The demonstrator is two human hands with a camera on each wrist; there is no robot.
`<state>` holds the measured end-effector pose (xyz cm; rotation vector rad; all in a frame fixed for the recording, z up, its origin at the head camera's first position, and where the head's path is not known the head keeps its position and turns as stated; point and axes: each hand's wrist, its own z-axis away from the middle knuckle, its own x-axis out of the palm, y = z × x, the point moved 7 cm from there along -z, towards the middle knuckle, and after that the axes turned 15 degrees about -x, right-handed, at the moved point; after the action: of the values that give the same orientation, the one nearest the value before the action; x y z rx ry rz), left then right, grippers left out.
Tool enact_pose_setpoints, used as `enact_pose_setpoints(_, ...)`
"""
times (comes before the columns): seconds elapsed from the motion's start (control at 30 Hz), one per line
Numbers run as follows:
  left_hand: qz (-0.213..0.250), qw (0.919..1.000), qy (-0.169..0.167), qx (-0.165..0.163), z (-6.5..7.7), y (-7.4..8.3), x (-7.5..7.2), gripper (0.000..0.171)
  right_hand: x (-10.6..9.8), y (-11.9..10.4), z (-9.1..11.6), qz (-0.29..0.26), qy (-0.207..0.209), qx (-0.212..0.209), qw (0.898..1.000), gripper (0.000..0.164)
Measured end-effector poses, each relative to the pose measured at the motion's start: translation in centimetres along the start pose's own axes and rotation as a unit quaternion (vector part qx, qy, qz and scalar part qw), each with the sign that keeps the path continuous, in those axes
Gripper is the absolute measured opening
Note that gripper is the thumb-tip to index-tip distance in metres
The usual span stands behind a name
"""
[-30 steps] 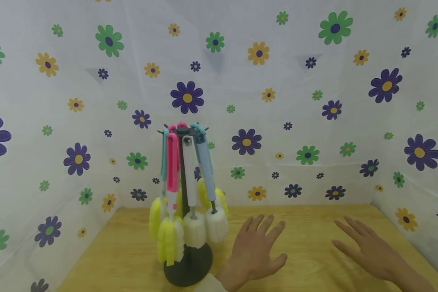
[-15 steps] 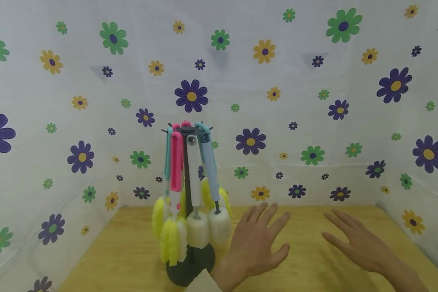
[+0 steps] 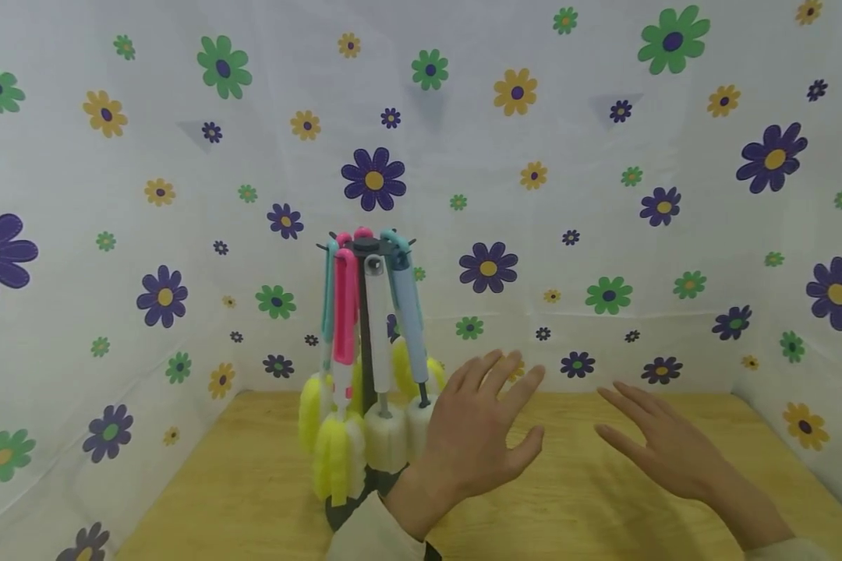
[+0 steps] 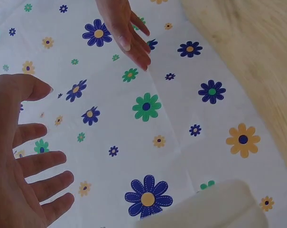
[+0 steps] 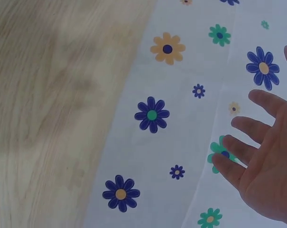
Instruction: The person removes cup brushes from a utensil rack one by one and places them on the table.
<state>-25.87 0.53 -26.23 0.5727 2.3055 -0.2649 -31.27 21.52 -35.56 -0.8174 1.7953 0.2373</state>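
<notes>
Several sponge bottle brushes hang by their handles from a black stand in the head view. Among them are a pink-handled brush, a white-handled brush and a pale blue-handled brush. My left hand is raised just right of the stand, fingers spread, holding nothing. It covers part of a white sponge head and of the stand's base. Further right, my right hand hovers above the table with its fingers extended. Both wrist views show the left palm and right palm bare.
A light wooden table lies below. White flower-printed cloth encloses the back and both sides. At the bottom of the left wrist view, a pale rounded shape is cut off by the frame.
Both hands have risen, and the right hand has shifted left, narrowing the gap between them. The whole scene drifts slightly right as the head turns. The brushes still hang on the stand.
</notes>
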Motion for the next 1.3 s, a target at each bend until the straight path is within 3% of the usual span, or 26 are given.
enact_pose_setpoints(0.33,0.027,0.9989,0.038,0.01,-1.9,-1.7,-3.9,0.058,-0.2,-1.6,-2.4,-0.005,0.011,-0.026,1.0,0.056)
enact_pose_setpoints(0.67,-0.021,0.9953,0.094,0.006,-3.2,-3.5,-8.2,0.055,-0.1,-3.7,-4.9,-0.012,0.011,-0.055,0.998,0.055)
enact_pose_setpoints(0.83,-0.003,0.9932,0.116,-0.002,-3.8,-5.1,-10.0,0.053,-0.3,-5.0,-6.0,-0.008,0.003,-0.062,0.998,0.056)
enact_pose_setpoints(1.03,0.014,0.9857,0.168,-0.003,-4.3,-6.3,-12.0,0.048,-0.6,-7.1,-7.7,0.005,0.007,-0.087,0.996,0.058)
enact_pose_setpoints(1.2,0.011,0.9731,0.23,0.009,-4.2,-6.2,-14.2,0.041,-0.6,-8.7,-9.0,0.002,0.007,-0.098,0.995,0.058)
enact_pose_setpoints(1.3,0.01,0.9699,0.243,0.008,-4.6,-6.6,-15.1,0.04,-0.7,-9.4,-9.5,0.004,0.009,-0.102,0.995,0.058)
